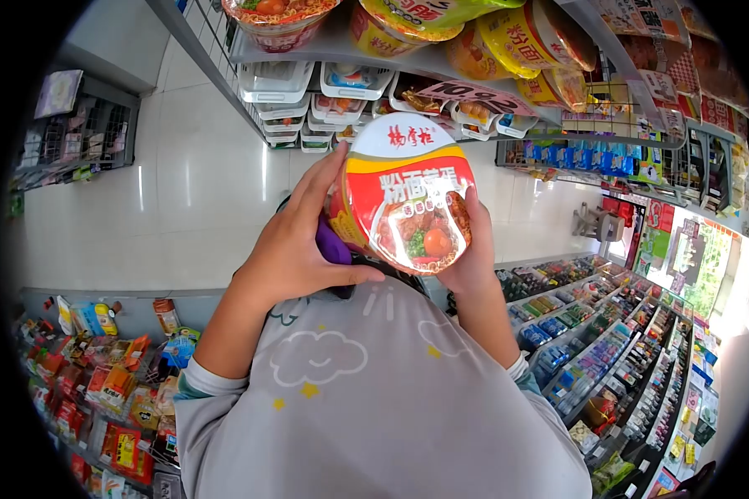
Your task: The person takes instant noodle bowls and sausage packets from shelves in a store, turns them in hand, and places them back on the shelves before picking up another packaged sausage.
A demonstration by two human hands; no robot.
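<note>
An instant noodle bowl with a red, white and yellow lid is held up in front of my chest, its lid tilted toward me. My left hand grips its left side, with the thumb low and the fingers up along the wall. On the other side, my right hand is closed around the lower right edge, most of its fingers hidden behind the bowl. A smooth purple thing shows between my left thumb and the bowl; I cannot make out what it is.
Ahead, a shelf carries more noodle bowls, with packed trays below and a price label on its edge. Snack packets fill shelving at the lower left. Bottle shelves stand at the right. Tiled floor lies between.
</note>
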